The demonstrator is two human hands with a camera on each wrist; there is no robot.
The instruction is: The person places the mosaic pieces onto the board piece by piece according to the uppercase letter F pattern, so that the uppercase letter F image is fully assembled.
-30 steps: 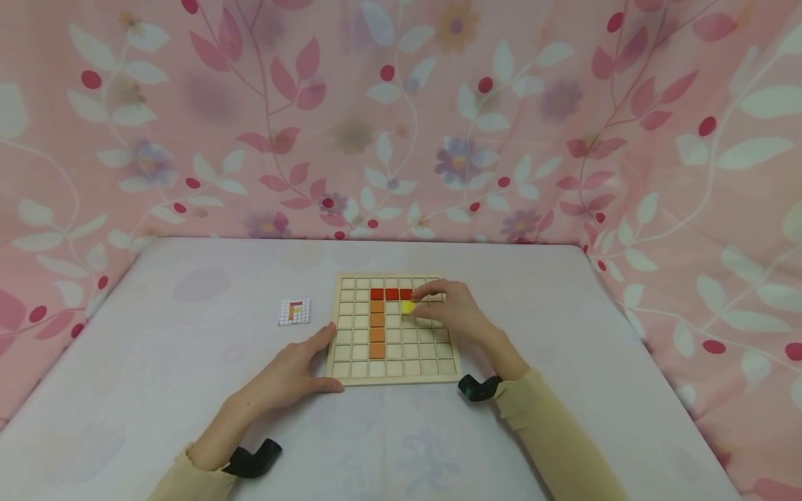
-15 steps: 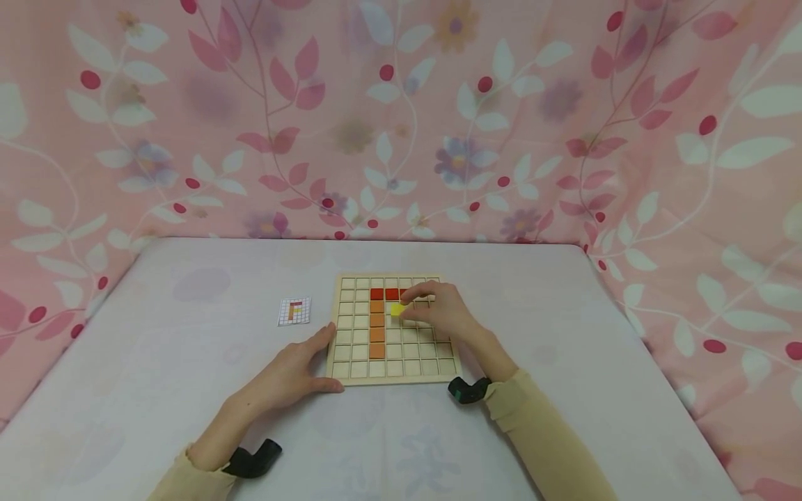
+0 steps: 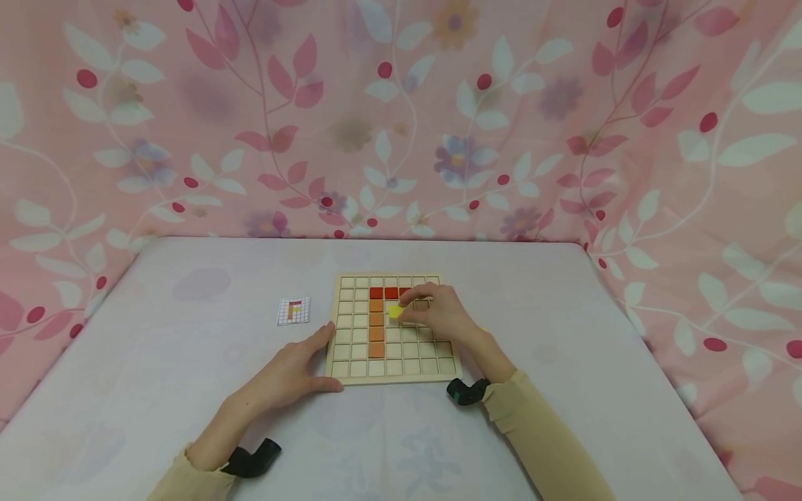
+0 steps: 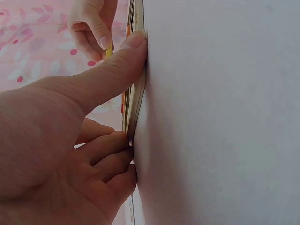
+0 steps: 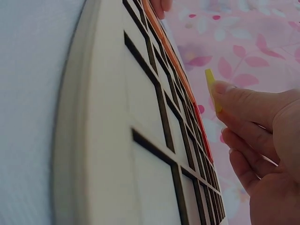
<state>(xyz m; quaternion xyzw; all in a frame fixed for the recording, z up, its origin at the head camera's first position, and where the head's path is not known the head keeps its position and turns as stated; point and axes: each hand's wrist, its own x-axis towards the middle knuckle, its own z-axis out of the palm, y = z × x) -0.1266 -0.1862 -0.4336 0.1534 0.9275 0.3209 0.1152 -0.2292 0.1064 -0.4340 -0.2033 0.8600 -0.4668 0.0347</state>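
Observation:
A wooden grid board (image 3: 401,380) lies on the table, with a column of orange tiles (image 3: 376,319) and a row of red tiles (image 3: 391,293) in its cells. My right hand (image 3: 443,313) pinches a yellow tile (image 3: 395,312) between thumb and fingers, to the right of the orange column. In the right wrist view the yellow tile (image 5: 213,90) is tilted and apart from the board. My left hand (image 3: 282,374) rests at the board's near left corner. Its straight thumb touches the near edge and its loosely bent fingers touch the left side (image 4: 134,110).
Left of the board, a small card (image 3: 294,311) shows a gridded pattern in red, orange and yellow. A sliver of something yellow (image 3: 484,329) shows beside my right wrist. Behind the white-covered table (image 3: 539,417) hangs a pink floral cloth (image 3: 401,139).
My right hand has moved left with the yellow tile, from beneath the right end of the red row to beside the orange column. My left hand stays at the corner.

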